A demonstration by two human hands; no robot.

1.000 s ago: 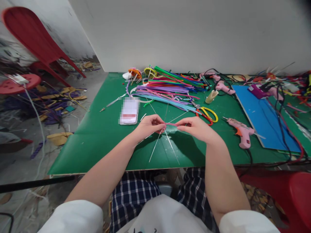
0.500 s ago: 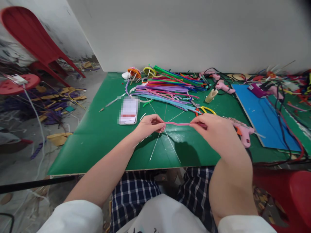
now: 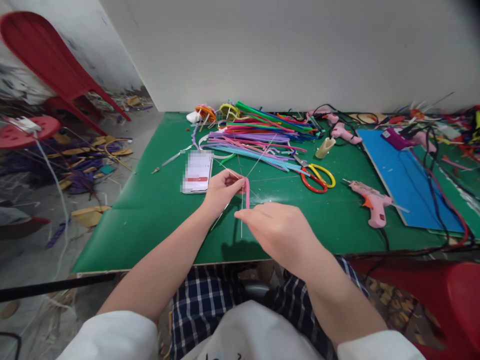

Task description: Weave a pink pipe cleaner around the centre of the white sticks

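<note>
My left hand pinches the crossing point of several thin wire sticks that fan out above the green table. A pink pipe cleaner runs from that crossing down to my right hand, whose fingers are pinched on its lower end. Both hands hover over the table's near middle. A phone lies just left of my left hand.
A heap of coloured pipe cleaners lies at the back. Red and yellow scissors, a pink glue gun and a blue mat are to the right. Red chairs stand on the littered floor at left.
My right hand swung from the right side in towards me, turning the pink pipe cleaner from lying sideways to pointing down at me. The wire sticks rotated in my left hand.
</note>
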